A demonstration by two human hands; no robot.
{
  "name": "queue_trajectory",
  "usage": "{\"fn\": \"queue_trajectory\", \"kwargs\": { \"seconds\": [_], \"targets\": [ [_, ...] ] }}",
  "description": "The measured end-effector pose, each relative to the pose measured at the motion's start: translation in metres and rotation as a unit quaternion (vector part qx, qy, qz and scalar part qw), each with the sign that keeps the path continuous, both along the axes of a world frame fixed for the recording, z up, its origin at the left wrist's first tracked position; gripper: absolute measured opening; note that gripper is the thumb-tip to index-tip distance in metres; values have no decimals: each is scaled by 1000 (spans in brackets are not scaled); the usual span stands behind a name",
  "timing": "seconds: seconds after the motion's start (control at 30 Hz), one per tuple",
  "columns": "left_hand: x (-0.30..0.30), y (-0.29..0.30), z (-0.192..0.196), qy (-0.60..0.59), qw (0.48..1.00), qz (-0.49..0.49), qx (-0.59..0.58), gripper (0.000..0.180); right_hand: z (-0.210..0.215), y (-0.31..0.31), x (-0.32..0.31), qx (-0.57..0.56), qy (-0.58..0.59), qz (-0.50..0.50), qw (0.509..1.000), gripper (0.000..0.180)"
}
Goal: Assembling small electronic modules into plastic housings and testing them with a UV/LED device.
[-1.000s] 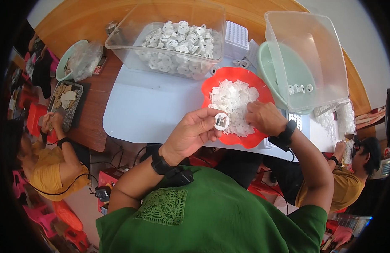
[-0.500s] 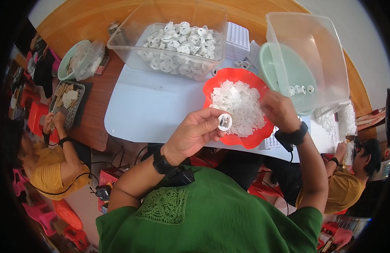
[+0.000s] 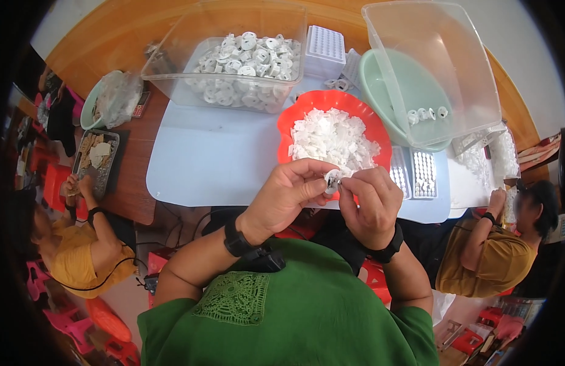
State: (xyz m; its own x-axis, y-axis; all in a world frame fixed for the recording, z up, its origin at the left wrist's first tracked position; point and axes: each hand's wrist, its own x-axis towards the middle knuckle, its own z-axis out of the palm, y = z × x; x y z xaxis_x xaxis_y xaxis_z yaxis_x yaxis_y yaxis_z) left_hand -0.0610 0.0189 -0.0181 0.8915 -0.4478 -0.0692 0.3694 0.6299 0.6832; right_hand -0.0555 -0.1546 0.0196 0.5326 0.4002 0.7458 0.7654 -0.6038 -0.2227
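Observation:
My left hand pinches a small round white plastic part with an opening in its face, held up over the near rim of the red wavy-edged bowl. Thumb and forefinger of my right hand close against the part's right side. Whatever is between these right fingertips is too small to make out. Many thin white plastic pieces lie heaped in the bowl, just beyond both hands.
A clear bin full of round white parts stands at back left. Behind the bowl sit a white gridded box, a green basin and a tilted clear bin. Small trays lie right. Co-workers sit either side.
My right hand has come from the bowl's right side to the round part in my left hand. The view has shifted slightly, showing the small trays more fully.

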Motion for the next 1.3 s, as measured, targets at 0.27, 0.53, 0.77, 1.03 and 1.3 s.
{"fn": "queue_trajectory", "kwargs": {
  "seconds": [0.27, 0.53, 0.77, 1.03, 1.3],
  "targets": [
    [-5, -6, -6, -8, 999, 21, 26, 26, -5, -1, -6, -38, -30, 5, 999, 22],
    [-5, -4, -6, -36, 995, 10, 98, 25, -5, -5, -2, -60, 21, 43, 997, 20],
    [-7, -5, -7, -62, 988, 22, 140, 23, -4, -7, 1, -81, 59, 72, 992, 18],
    [-11, -11, 1, -65, 987, 40, 144, 23, -5, -11, 1, -54, 68, 77, 993, 23],
    [-9, -10, -1, -93, 980, 32, 171, 25, -7, -13, 2, -35, 86, 60, 994, 22]
  ]
}}
